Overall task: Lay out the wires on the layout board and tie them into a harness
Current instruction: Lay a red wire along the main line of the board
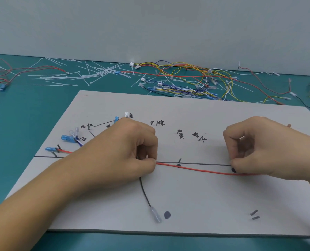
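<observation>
Routing the red wire point(196, 170) along the dark trunk line point(205, 164) on the layout board point(205, 201). Hands well apart: the left hand point(132, 151) pinches the wire just left of a peg point(179, 160); the right hand point(255, 147), fingers curled, holds it further along. The span sags slightly below the line. Step: layout, tying not begun. Next move likely needs the wire drawn taut to the peg, then a cable tie point(96, 74) fetched from the surface behind.
</observation>
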Demonstrator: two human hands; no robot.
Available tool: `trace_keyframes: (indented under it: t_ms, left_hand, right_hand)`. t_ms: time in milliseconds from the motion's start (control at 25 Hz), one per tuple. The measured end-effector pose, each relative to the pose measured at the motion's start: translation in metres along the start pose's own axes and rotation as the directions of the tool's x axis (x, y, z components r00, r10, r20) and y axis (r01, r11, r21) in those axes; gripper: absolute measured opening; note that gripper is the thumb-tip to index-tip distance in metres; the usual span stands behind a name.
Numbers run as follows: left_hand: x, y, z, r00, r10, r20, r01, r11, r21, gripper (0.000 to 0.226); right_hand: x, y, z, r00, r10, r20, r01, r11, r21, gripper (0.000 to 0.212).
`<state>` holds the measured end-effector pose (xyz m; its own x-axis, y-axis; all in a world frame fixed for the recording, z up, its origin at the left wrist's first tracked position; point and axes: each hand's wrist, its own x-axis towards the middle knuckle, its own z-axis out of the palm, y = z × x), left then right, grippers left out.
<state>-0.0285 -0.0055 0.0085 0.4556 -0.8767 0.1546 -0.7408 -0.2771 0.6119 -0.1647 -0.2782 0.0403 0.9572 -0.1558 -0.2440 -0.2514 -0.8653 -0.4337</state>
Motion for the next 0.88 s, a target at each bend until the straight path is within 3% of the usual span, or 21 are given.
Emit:
trace_keyframes:
  t_ms: [360,480,600,760,880]
  left_hand:
    - [-0.004,-0.005,-0.003,1.0,-0.017,-0.003,0.018,1.0,0.016,0.017]
    - [-0.007,-0.007,-0.008,0.999,-0.039,0.001,0.039,0.999,-0.004,0.01]
    - [-0.01,-0.007,-0.018,0.987,-0.071,-0.145,0.064,0.997,-0.053,0.007]
    - [-0.008,-0.018,-0.034,0.871,-0.247,-0.425,0.27,0.963,-0.006,0.016]
    - [-0.009,-0.028,-0.045,0.784,-0.389,-0.483,0.413,0.909,-0.06,0.016]
  right_hand:
    - [0.002,-0.005,0.003,0.999,0.04,0.024,-0.042,0.996,0.075,0.011]
    - [0.003,-0.008,0.003,0.999,-0.006,0.036,0.003,0.997,0.074,0.014]
    - [0.002,-0.012,0.005,0.998,-0.067,-0.009,0.067,0.995,0.073,0.017]
    - [0.003,-0.016,0.009,0.967,-0.107,-0.23,0.142,0.98,0.142,0.011]
    - [0.005,-0.027,0.018,0.948,-0.194,-0.254,0.24,0.957,0.164,0.009]
